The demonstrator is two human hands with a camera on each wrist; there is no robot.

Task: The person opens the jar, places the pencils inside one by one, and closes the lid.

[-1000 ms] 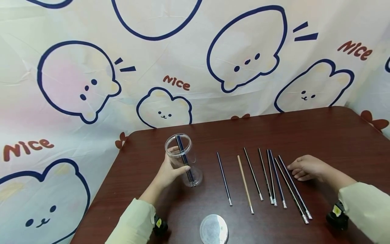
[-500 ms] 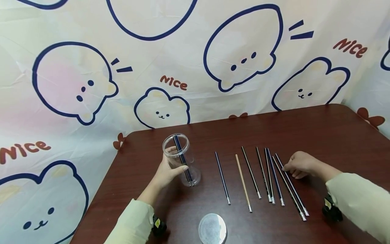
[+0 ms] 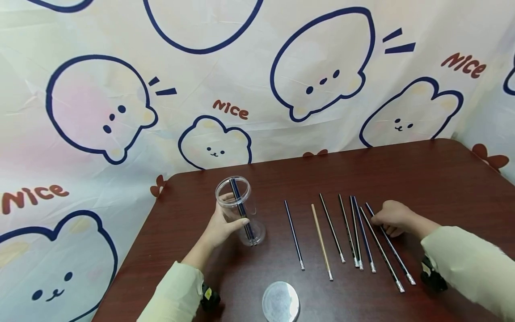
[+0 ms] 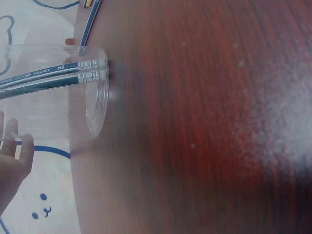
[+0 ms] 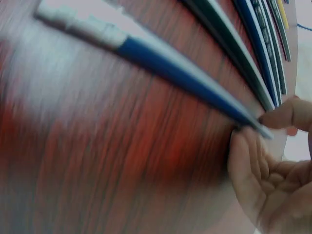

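Note:
My left hand (image 3: 221, 226) grips a clear plastic jar (image 3: 259, 230), which stands tilted a little on the table with its mouth uncovered. Inside it lean dark pencils (image 3: 243, 214), their eraser ends at the bottom; the left wrist view shows silver ferrules (image 4: 90, 70) there. Over on the right, my right hand (image 3: 394, 217) pinches the rightmost blue pencil (image 3: 396, 255) near its eraserless end. In the right wrist view the finger and thumb meet around that end, and the blue pencil (image 5: 165, 66) slants away from them. Its dark neighbour (image 3: 382, 250) lies just to the left, apart at the eraser ends.
Several more pencils lie in a loose row between the hands, among them a plain wooden one (image 3: 322, 241) and a blue one (image 3: 294, 235) nearest the jar. A round clear lid (image 3: 280, 302) lies at the table's front. Behind the brown table (image 3: 297, 179) hangs a printed cloth (image 3: 257, 80).
My right hand has moved left onto the rightmost blue pencil and taken hold of it. That pencil's eraser end has swung right, away from its neighbour. The left hand and jar stay put.

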